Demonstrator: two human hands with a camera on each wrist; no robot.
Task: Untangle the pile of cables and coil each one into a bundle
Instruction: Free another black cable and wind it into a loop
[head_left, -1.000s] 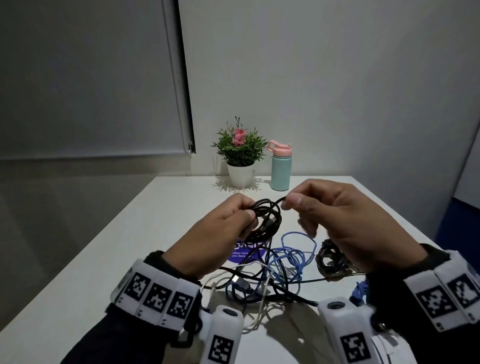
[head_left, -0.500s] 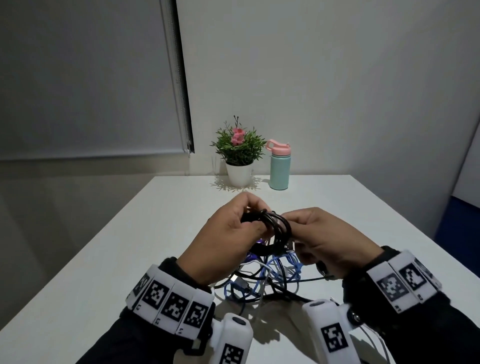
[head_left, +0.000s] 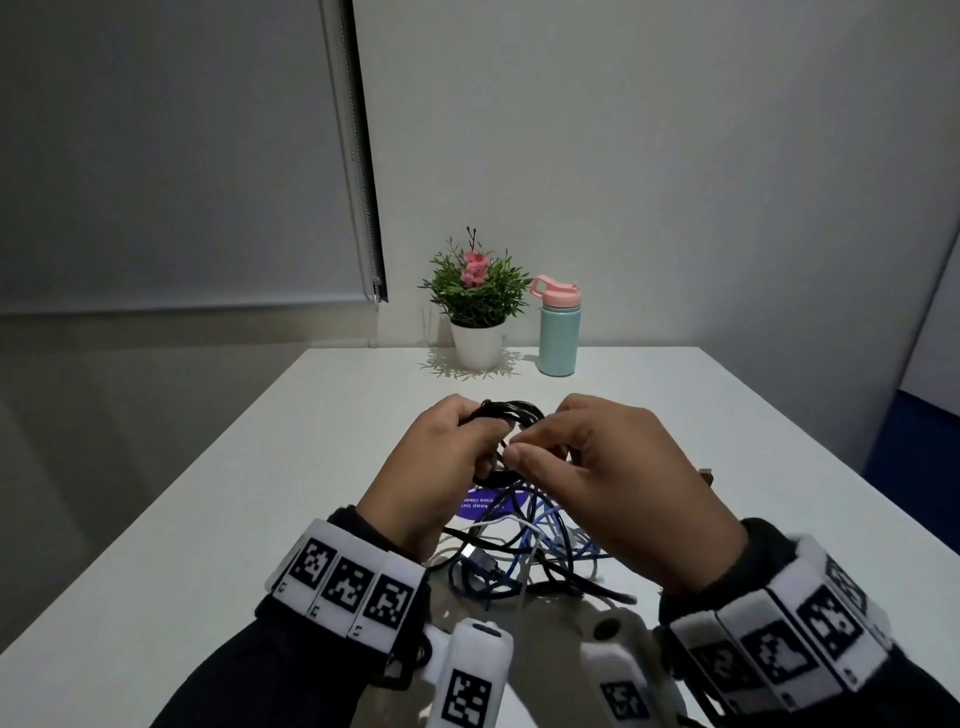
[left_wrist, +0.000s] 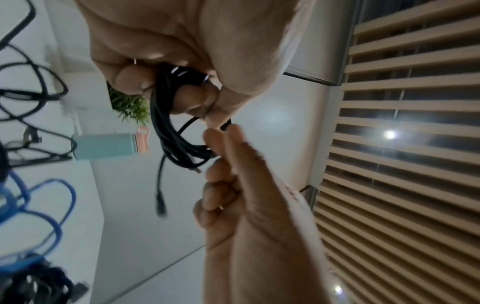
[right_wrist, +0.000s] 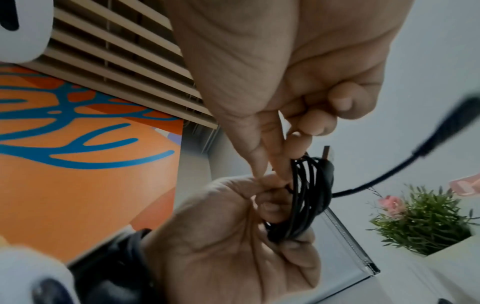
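Observation:
My left hand (head_left: 480, 434) grips a small coil of black cable (head_left: 511, 410) above the table (head_left: 260, 493). My right hand (head_left: 522, 449) pinches a strand of that cable between thumb and forefinger, right against the coil. In the left wrist view the coil (left_wrist: 174, 133) hangs from my left fingers (left_wrist: 135, 80), and its free end with a plug (left_wrist: 160, 205) dangles below. The right wrist view has my right fingertips (right_wrist: 275, 164) touching the coil (right_wrist: 309, 191) held in my left hand (right_wrist: 270, 207). Below both hands lies a tangle of blue, black and white cables (head_left: 519, 556).
A potted plant (head_left: 478, 301) and a teal bottle with a pink lid (head_left: 558, 332) stand at the table's far edge. A purple sticker (head_left: 491, 503) lies under the tangle. A black bundled cable (left_wrist: 33, 283) lies on the table to the right, and a brown plug (head_left: 705, 474) shows past my right hand.
My right hand, which held a strand raised beside the coil, has come down and in against the coil. The left hand keeps its grip and has lifted slightly.

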